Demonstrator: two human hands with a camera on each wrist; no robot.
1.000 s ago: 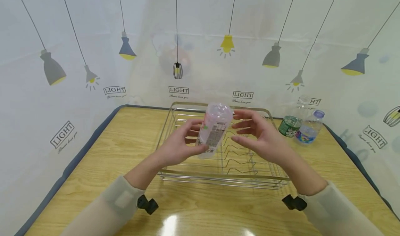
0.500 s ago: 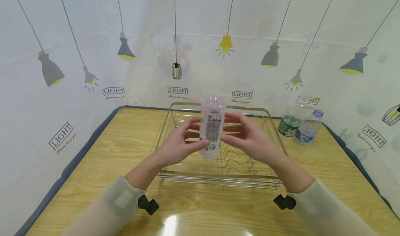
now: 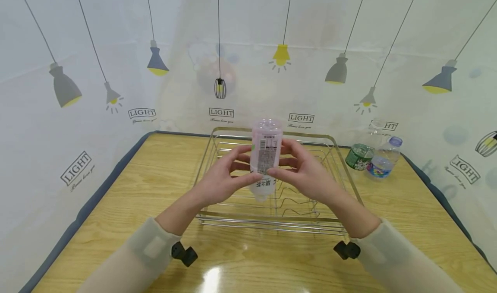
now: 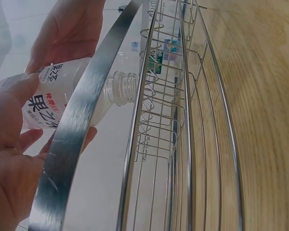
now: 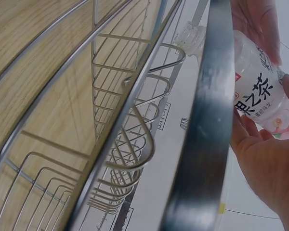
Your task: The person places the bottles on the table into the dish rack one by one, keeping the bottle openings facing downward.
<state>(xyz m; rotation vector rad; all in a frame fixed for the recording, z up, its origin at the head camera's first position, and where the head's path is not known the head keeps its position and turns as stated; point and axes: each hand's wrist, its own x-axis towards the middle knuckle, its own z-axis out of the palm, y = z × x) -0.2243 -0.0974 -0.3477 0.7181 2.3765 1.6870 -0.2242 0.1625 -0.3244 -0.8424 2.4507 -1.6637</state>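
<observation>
A clear plastic bottle (image 3: 267, 152) with a pinkish label is held upside down, nearly vertical, above the wire dish rack (image 3: 240, 216). My left hand (image 3: 221, 178) grips its left side, thumb across the label. From the right, my right hand (image 3: 310, 176) holds it too, thumb on the front and fingers behind. Both wrist views show the bottle's open, capless neck (image 4: 123, 88) beyond the rack's flat metal rim (image 5: 204, 115). Large dark characters on its label (image 5: 257, 96) face the right wrist camera.
Behind the rack's right side stand a bottle with a green label (image 3: 359, 156) and a bottle with a purple cap (image 3: 383, 159). The rack rests on a wooden table (image 3: 128, 189). A lamp-patterned sheet (image 3: 248, 38) hangs at the back.
My right hand has come left onto the bottle, and its thumb now lies on the label. The bottle has turned from a tilt to nearly vertical. My left hand keeps its hold.
</observation>
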